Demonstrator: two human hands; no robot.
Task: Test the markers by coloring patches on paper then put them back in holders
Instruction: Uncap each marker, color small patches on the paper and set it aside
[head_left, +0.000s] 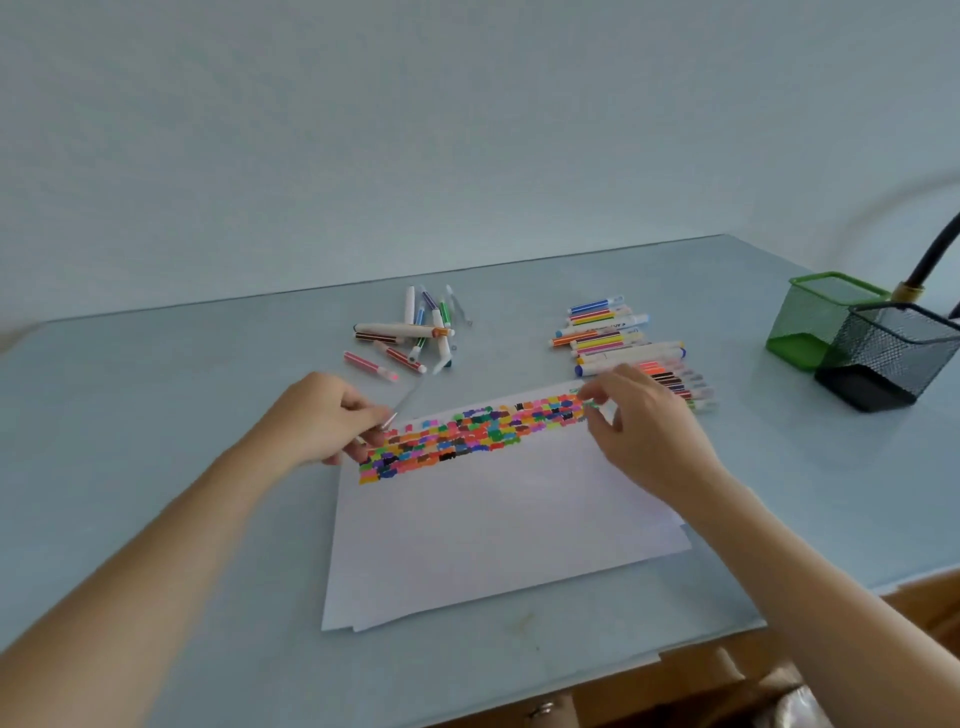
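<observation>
Head view: left hand (319, 415), fingers pinching a blurred thin marker (402, 404) at the paper's (498, 525) far-left corner; right hand (641, 431), fingers curled by a green patch, their hold too small to tell. Loose markers (410, 332) and a sorted row (621, 338) lie on the bench (156, 415); green holder (815, 317) and black holder (893, 353) stand well apart, right. Risk: an uncapped tip dragging across finished patches, or rolling markers mixing tested with untested.

We see soft, even daylight with a cool bluish cast and only faint shadows under the hands on the desk (156, 415). The wide lens bends the desk's far edge, and the slim marker (402, 405) smears with motion blur; fine detail looks soft.
</observation>
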